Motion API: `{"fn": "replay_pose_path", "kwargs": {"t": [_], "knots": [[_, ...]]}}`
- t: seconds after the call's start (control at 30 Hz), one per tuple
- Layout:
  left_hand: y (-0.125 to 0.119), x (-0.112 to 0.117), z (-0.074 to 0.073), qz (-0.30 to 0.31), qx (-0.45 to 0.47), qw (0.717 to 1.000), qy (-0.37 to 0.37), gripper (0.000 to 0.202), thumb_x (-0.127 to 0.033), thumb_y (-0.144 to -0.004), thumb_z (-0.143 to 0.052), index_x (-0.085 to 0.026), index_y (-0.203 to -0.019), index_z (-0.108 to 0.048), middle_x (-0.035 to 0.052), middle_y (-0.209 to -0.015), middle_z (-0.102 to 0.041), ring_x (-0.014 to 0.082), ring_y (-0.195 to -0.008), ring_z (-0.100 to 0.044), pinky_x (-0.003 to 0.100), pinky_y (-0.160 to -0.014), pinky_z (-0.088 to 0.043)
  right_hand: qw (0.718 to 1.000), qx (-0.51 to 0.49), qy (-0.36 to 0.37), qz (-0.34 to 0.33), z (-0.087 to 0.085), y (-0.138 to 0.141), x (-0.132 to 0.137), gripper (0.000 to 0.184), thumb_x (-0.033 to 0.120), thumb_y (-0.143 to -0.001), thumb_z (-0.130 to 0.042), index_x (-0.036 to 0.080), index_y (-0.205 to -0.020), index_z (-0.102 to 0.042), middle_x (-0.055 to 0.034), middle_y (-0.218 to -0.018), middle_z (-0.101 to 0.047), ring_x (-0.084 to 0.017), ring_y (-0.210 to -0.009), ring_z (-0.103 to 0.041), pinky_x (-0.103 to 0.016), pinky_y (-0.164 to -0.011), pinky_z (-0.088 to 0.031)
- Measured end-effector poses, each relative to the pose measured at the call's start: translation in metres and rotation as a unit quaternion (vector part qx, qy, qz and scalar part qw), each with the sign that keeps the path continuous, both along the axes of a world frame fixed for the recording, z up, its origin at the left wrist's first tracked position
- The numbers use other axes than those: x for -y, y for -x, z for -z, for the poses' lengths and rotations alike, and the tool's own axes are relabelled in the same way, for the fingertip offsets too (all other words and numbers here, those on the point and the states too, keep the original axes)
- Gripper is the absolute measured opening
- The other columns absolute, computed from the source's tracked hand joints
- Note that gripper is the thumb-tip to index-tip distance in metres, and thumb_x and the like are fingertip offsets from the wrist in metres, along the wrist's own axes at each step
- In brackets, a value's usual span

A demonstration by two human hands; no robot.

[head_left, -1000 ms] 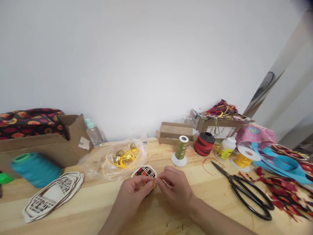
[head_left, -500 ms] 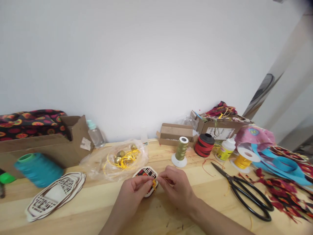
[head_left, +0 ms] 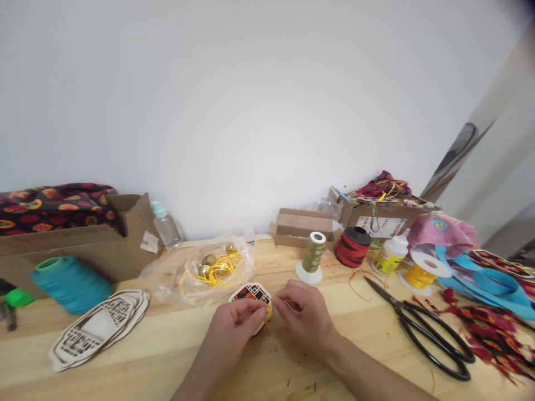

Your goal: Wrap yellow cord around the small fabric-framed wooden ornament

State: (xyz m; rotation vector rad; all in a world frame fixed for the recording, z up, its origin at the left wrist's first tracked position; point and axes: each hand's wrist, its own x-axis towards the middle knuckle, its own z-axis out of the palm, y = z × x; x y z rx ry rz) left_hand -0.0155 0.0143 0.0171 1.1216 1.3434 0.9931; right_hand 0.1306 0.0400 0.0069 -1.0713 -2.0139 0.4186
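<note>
My left hand (head_left: pixel 236 323) and my right hand (head_left: pixel 303 320) meet low in the middle of the wooden table (head_left: pixel 167 356). The left fingers pinch a small lattice ornament (head_left: pixel 252 292) backed with dark patterned cloth, and a bit of yellow cord (head_left: pixel 268 315) shows at its fingertips. My right hand is closed in a pinch right beside that cord; what it grips is too small to make out. A clear bag with gold bells and yellow cord (head_left: pixel 211 265) lies just behind the hands.
Black scissors (head_left: pixel 422 328) lie to the right. Behind stand an olive thread spool (head_left: pixel 312 256), a red-black spool (head_left: pixel 352 246), a glue bottle (head_left: pixel 389 253) and a yellow spool (head_left: pixel 420 273). At left are lattice cutouts (head_left: pixel 98 328), a teal spool (head_left: pixel 71 284) and a cardboard box (head_left: pixel 75 245).
The view has shifted slightly, so objects sit a little further right. Both hands stay pinched together at the ornament, with only small finger movements.
</note>
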Motion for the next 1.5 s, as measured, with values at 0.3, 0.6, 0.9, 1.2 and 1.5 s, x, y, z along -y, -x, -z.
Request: {"fn": "replay_pose_path", "kwargs": {"t": [0.3, 0.6, 0.9, 1.2, 1.5], "knots": [[-0.002, 0.002, -0.004, 0.015, -0.027, 1.000, 0.005, 0.018, -0.029, -0.058, -0.062, -0.012, -0.064, -0.064, -0.0018, -0.053, -0.061, 0.0093, -0.048, -0.047, 0.018, -0.047, -0.033, 0.999, -0.018, -0.012, -0.045, 0.001, -0.001, 0.003, 0.019, 0.020, -0.077, -0.045, 0.015, -0.066, -0.060, 0.0016, -0.053, -0.044, -0.008, -0.048, -0.040, -0.019, -0.045, -0.029], [0.002, -0.001, 0.005, -0.003, 0.023, 0.999, 0.028, 0.020, -0.029, -0.056, -0.065, -0.012, -0.066, -0.066, -0.0028, -0.048, -0.059, 0.0074, -0.044, -0.042, 0.017, -0.045, -0.029, 0.999, -0.027, 0.029, -0.010, 0.006, 0.000, 0.000, 0.019, 0.021, -0.076, -0.047, 0.016, -0.062, -0.059, 0.0020, -0.051, -0.044, -0.009, -0.049, -0.040, -0.020, -0.046, -0.030], [0.007, -0.002, 0.009, 0.009, 0.030, 0.999, 0.032, 0.022, -0.027, -0.059, -0.064, -0.012, -0.076, -0.068, 0.0004, -0.056, -0.066, 0.0090, -0.049, -0.049, 0.019, -0.050, -0.033, 0.999, -0.034, 0.021, -0.026, 0.002, -0.001, 0.003, 0.020, 0.021, -0.076, -0.046, 0.015, -0.063, -0.060, 0.0019, -0.051, -0.042, -0.009, -0.048, -0.040, -0.020, -0.046, -0.029], [0.006, -0.001, 0.008, 0.018, 0.022, 0.999, 0.020, 0.021, -0.029, -0.060, -0.064, -0.014, -0.074, -0.068, -0.0012, -0.054, -0.065, 0.0094, -0.049, -0.049, 0.018, -0.050, -0.033, 0.999, -0.030, 0.005, -0.025, 0.003, -0.002, 0.001, 0.019, 0.021, -0.076, -0.046, 0.015, -0.065, -0.060, 0.0015, -0.051, -0.043, -0.009, -0.048, -0.040, -0.020, -0.046, -0.030], [0.006, -0.003, 0.014, 0.019, 0.030, 0.999, 0.009, 0.019, -0.030, -0.063, -0.062, -0.013, -0.071, -0.065, -0.0019, -0.054, -0.061, 0.0084, -0.050, -0.047, 0.017, -0.050, -0.032, 0.997, -0.025, 0.060, -0.031, 0.001, -0.001, 0.001, 0.018, 0.022, -0.074, -0.047, 0.014, -0.066, -0.062, -0.0002, -0.054, -0.048, -0.010, -0.052, -0.044, -0.020, -0.048, -0.032]]}}
